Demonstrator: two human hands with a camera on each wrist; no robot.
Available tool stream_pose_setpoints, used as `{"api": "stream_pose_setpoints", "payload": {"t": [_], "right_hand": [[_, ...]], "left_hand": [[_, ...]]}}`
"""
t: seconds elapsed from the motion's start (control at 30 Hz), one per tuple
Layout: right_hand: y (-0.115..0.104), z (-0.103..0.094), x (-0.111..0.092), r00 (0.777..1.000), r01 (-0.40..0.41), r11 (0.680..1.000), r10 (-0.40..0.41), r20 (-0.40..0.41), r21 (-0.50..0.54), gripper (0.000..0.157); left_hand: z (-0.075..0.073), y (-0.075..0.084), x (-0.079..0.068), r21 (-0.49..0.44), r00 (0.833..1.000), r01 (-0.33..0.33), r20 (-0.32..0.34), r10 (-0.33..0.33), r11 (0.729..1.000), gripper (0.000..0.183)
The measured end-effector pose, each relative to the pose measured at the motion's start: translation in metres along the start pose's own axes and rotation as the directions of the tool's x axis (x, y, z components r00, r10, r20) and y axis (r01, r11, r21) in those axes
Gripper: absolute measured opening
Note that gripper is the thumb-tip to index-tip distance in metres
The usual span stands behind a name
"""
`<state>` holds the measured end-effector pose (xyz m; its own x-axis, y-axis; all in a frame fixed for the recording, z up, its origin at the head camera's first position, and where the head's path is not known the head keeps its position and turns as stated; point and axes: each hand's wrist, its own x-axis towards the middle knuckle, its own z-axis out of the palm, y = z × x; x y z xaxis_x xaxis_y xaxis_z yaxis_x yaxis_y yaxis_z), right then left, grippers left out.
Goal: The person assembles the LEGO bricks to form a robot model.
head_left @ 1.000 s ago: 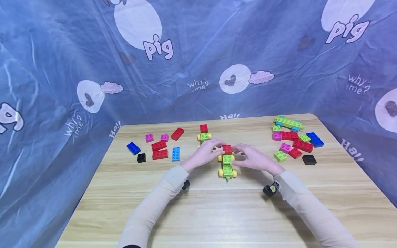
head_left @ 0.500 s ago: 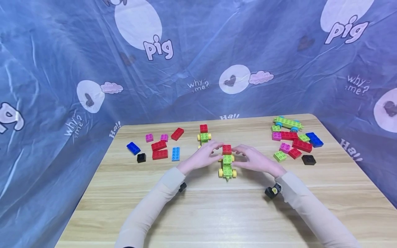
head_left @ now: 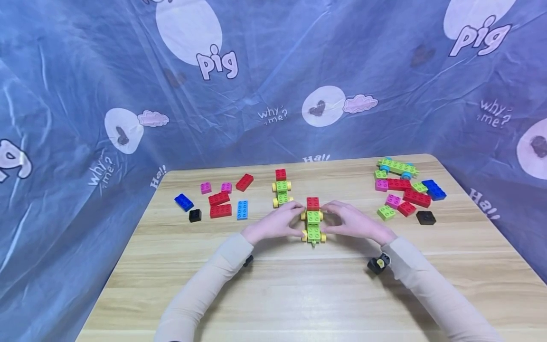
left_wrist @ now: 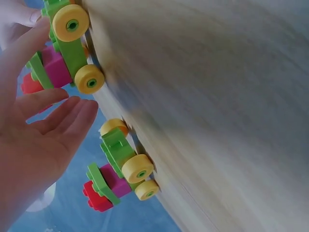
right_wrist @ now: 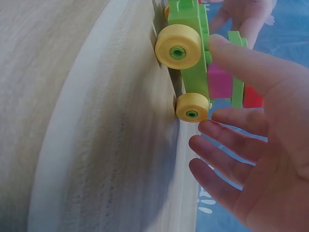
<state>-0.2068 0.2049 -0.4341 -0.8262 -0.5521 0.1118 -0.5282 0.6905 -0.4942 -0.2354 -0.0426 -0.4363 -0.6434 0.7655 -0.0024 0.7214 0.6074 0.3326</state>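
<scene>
on the wooden table [head_left: 273,299], the yellow-wheeled car [head_left: 314,217] stands between my left hand [head_left: 275,223] and right hand [head_left: 353,221], about equally near, its long axis running near to far, red brick [head_left: 313,204] at the far end. both hands are loosely spread, gripping nothing; whether my thumbs touch it, i cannot tell. a similar car [head_left: 281,186] stands far left of it.

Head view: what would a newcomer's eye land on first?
Likely the yellow-wheeled toy car topped by a red brick, standing between the left hand and the right hand. Next, a similar car farther back and slightly left on the wooden table. Behind everything, the blue cloth printed with "pig" fills the background.
</scene>
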Motion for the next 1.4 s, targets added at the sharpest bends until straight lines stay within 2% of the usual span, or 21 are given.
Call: {"api": "stream_pose_setpoints", "payload": {"t": [0.3,0.53,0.77,1.1,1.4], "right_hand": [[0.003,0.003,-0.001,1.000,0.001,1.000,-0.001,0.006,-0.008,0.069],[0.003,0.003,-0.002,1.000,0.023,0.999,-0.023,-0.002,-0.029,0.070],[0.004,0.001,-0.003,1.000,-0.005,1.000,0.006,0.014,-0.023,0.071],[0.006,-0.001,-0.003,0.999,-0.041,0.999,0.042,0.025,-0.031,0.074],[0.011,-0.001,-0.004,1.000,-0.022,0.999,0.022,-0.004,-0.045,0.073]], "left_hand": [[0.003,0.004,0.000,0.050,1.000,0.002,0.010,-0.003,0.999,0.081],[0.003,0.008,0.002,0.077,0.998,0.055,0.029,-0.057,0.996,0.081],[0.002,0.013,0.004,0.091,0.994,0.098,0.044,-0.103,0.991,0.081],[0.002,0.013,0.007,0.117,0.995,0.100,0.013,-0.102,0.988,0.076],[0.002,0.017,0.011,0.143,0.993,0.109,0.023,-0.113,0.984,0.075]]}}
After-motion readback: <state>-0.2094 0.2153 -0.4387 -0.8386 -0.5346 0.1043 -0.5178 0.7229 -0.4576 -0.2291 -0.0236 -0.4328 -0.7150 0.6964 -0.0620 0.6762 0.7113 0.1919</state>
